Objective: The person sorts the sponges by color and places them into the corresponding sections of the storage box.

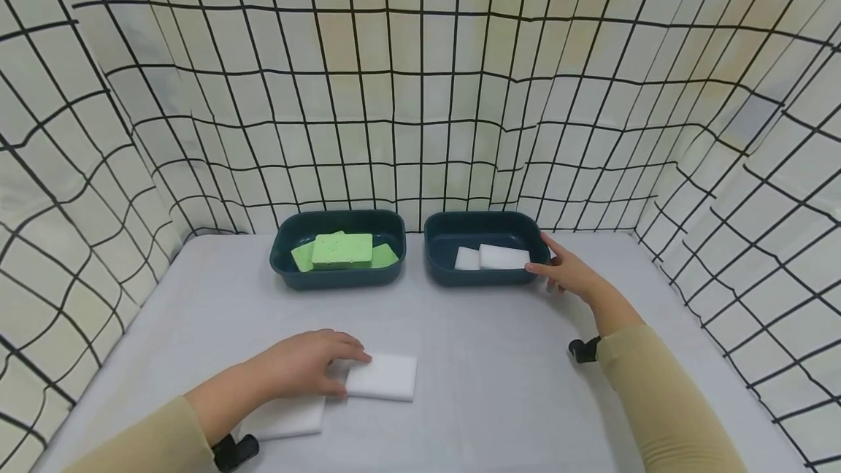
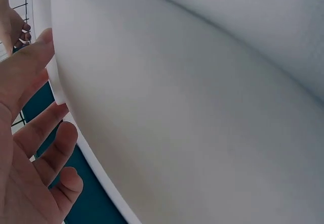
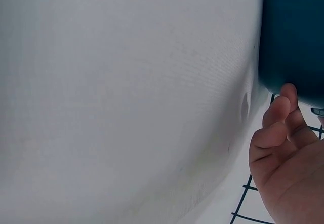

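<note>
My left hand (image 1: 305, 363) is at the left end of a flat white rectangular block (image 1: 384, 377) on the table, thumb and forefinger gripping its edges. In the left wrist view its other fingers (image 2: 63, 143) curl loosely beside the block. A second white block (image 1: 285, 417) lies partly under that hand and forearm. At the right end of the right dark teal bin (image 1: 482, 277), my right hand (image 1: 568, 268) grips the rim, thumb on the near side. Inside this bin lie white blocks (image 1: 504, 257). The right wrist view shows curled fingertips (image 3: 277, 110) against the bin's outside.
A matching teal bin (image 1: 337, 280) stands to the left, holding several green sponges (image 1: 342, 250). Behind and along both sides rises a black grid (image 1: 420, 122) over pale sheeting. White cloth (image 1: 486, 371) covers the table.
</note>
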`<state>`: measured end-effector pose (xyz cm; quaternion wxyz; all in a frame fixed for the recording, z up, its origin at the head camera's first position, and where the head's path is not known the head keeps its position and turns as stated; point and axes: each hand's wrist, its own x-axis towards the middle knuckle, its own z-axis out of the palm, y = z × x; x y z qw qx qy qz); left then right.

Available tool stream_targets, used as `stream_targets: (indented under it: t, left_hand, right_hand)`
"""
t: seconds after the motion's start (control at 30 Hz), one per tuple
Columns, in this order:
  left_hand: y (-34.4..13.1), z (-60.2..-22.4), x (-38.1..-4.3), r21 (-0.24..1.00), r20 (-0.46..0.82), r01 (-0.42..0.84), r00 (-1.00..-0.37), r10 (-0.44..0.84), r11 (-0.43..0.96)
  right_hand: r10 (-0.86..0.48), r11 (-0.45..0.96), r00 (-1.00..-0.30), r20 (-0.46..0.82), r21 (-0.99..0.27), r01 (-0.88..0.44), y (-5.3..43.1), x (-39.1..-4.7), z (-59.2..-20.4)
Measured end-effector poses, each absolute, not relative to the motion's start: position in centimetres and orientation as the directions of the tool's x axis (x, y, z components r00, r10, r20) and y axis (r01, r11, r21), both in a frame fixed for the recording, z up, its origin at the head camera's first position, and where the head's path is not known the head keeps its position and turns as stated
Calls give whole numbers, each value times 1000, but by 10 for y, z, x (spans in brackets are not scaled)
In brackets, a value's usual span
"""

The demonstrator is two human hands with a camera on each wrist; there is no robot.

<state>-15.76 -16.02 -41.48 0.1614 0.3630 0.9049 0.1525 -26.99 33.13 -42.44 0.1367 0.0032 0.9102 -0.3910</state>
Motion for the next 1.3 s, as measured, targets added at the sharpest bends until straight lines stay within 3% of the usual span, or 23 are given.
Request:
stream_targets:
  t: [0.47,0.73,1.3]
  left_hand:
    - [-157,-415,-157,398,-175,590,-703,689,702]
    - [-163,-406,-163,371,-85,616,-723,686,695]
    - [-133,-372,-213,364,29,574,-794,607,734]
  right_hand:
    - [-102,684,-962,-252,-720,116,333,-271,-424]
    - [-97,676,-963,-250,-727,120,333,-270,-426]
    - [-93,670,-963,-253,-731,128,332,-270,-425]
